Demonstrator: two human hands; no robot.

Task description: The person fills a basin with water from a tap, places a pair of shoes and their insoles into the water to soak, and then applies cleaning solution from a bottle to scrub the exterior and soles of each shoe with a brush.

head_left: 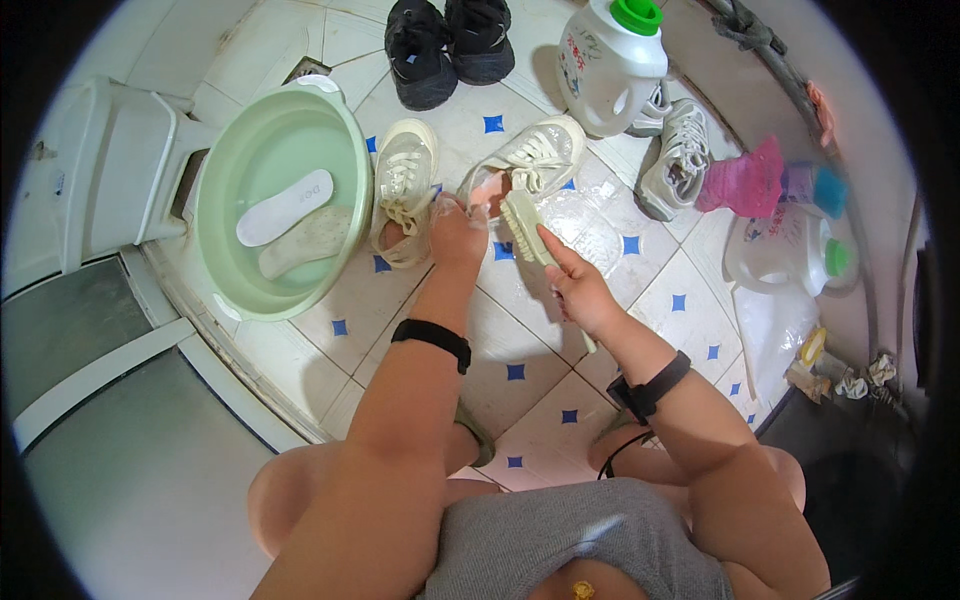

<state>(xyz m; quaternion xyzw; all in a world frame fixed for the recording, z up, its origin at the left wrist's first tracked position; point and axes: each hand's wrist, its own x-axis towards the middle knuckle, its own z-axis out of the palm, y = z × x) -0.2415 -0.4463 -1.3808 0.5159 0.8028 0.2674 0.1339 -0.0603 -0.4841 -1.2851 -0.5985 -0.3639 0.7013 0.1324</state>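
My left hand (459, 236), wet with suds, is closed on the heel end of a cream lace-up sneaker (541, 158). The sneaker lies tilted on the tiles with its toe toward the far right. In my right hand (580, 284) is a pale scrub brush (522, 222), its bristles facing left beside the shoe's opening. The matching sneaker (403, 172) stands just left of my left hand, laces loose. Foam and water (582, 225) spread over the floor right of the brush.
A light green basin (210, 215) at the left holds water, a white insole (284, 207) and a greyer insole (304, 242). Black shoes (420, 60) stand at the back. A white jug (612, 75), grey-white sneakers (682, 150), a pink bag (742, 180) and another jug (775, 250) line the right.
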